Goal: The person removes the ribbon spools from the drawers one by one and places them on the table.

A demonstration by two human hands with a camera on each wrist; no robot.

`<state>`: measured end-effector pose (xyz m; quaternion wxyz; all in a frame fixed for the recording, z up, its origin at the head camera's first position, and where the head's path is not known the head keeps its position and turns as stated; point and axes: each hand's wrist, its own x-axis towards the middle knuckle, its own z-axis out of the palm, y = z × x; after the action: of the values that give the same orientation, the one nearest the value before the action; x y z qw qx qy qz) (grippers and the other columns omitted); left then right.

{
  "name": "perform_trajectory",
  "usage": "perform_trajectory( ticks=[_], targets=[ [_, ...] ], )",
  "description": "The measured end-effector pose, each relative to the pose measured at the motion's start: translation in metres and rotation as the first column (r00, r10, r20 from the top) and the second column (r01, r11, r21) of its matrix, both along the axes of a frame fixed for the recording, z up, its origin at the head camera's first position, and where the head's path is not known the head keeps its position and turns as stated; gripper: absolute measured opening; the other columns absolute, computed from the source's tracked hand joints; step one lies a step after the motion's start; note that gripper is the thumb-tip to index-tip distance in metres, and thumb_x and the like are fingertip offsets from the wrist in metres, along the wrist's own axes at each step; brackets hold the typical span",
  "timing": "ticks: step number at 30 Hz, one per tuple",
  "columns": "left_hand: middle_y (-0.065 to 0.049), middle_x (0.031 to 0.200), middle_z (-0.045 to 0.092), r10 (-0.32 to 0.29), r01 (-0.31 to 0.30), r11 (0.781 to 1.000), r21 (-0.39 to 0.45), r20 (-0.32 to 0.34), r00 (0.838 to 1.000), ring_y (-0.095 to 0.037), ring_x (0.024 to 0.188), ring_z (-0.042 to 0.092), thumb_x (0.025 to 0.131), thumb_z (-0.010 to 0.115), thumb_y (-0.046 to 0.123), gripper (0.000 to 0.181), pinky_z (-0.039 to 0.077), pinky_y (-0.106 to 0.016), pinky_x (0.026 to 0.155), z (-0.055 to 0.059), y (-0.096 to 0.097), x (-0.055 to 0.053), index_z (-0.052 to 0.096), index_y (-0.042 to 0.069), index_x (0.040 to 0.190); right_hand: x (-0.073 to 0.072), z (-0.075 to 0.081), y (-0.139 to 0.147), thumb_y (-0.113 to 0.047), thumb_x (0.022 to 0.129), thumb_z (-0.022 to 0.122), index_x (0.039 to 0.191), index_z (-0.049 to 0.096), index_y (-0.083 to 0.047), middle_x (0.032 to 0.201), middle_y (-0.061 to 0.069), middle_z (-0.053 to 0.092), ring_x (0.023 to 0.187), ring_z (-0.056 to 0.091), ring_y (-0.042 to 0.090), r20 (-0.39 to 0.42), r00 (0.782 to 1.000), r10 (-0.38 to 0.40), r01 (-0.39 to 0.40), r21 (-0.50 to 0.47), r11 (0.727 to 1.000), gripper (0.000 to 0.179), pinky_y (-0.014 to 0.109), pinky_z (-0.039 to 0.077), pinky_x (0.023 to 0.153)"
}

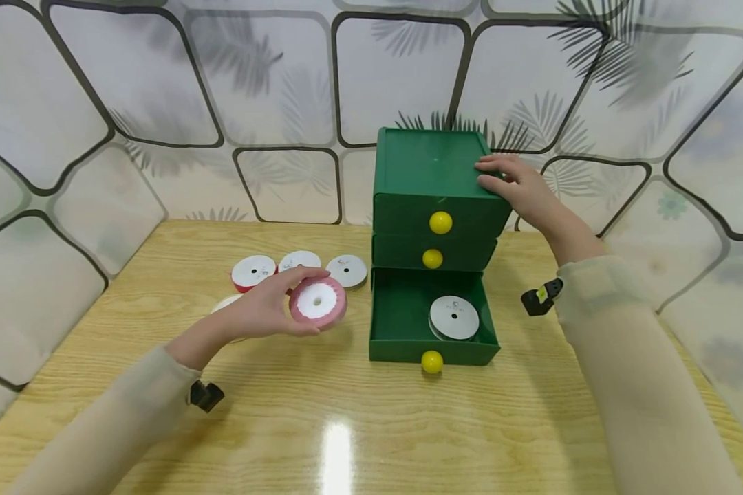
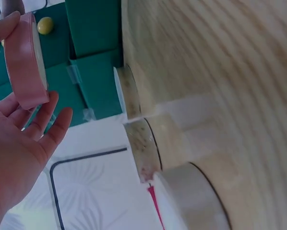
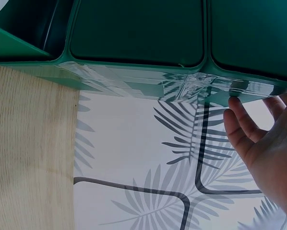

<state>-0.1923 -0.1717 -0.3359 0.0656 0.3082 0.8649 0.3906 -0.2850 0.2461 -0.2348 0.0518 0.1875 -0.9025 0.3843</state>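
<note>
My left hand (image 1: 261, 306) grips a roll of pink ribbon (image 1: 327, 302) between thumb and fingers, above the table and left of a green drawer cabinet (image 1: 430, 165). The roll's white side faces up in the head view; in the left wrist view its pink edge shows. My right hand (image 1: 523, 189) rests with extended fingers on the cabinet's top right edge. The bottom drawer (image 1: 402, 320) is pulled out, with a white ribbon spool (image 1: 454, 317) lying inside. The two drawers above, with yellow knobs (image 1: 441, 222), are closed.
Several spools stand on the wooden table (image 1: 359, 426) behind my left hand, among them a red-edged spool (image 1: 254, 271) and a white spool (image 1: 347, 270) beside the cabinet. A patterned wall (image 1: 285, 82) rises behind. Clear tape (image 3: 134, 81) runs along the cabinet's side.
</note>
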Motion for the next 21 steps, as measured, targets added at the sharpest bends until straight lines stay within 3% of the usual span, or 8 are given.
perform_trajectory(
  ticks=[9,21],
  targets=[
    [-0.002,0.127,0.058,0.042,-0.041,0.998,-0.052,0.018,0.999,-0.019,0.109,0.054,0.067,0.091,0.025,0.083,0.046,-0.041,0.089,-0.015,-0.019,-0.002,0.051,0.009,0.138,0.000,0.000,-0.001,-0.030,0.103,0.048,0.143,0.044,0.002,0.155,0.015,0.027,0.143,0.019,0.033,0.006,1.000,-0.005,0.005,-0.001,1.000,0.051,0.055,0.018,0.112],
    [-0.006,0.125,0.059,0.065,-0.057,0.982,-0.180,0.036,0.997,-0.022,0.109,0.053,0.069,0.089,0.031,0.085,0.041,-0.043,0.093,-0.031,-0.037,-0.016,0.049,0.008,0.139,-0.001,0.000,-0.001,-0.029,0.103,0.048,0.143,0.045,0.002,0.154,0.015,0.028,0.143,0.020,0.033,0.002,1.000,-0.006,0.006,-0.002,1.000,0.051,0.054,0.019,0.112]
  ],
)
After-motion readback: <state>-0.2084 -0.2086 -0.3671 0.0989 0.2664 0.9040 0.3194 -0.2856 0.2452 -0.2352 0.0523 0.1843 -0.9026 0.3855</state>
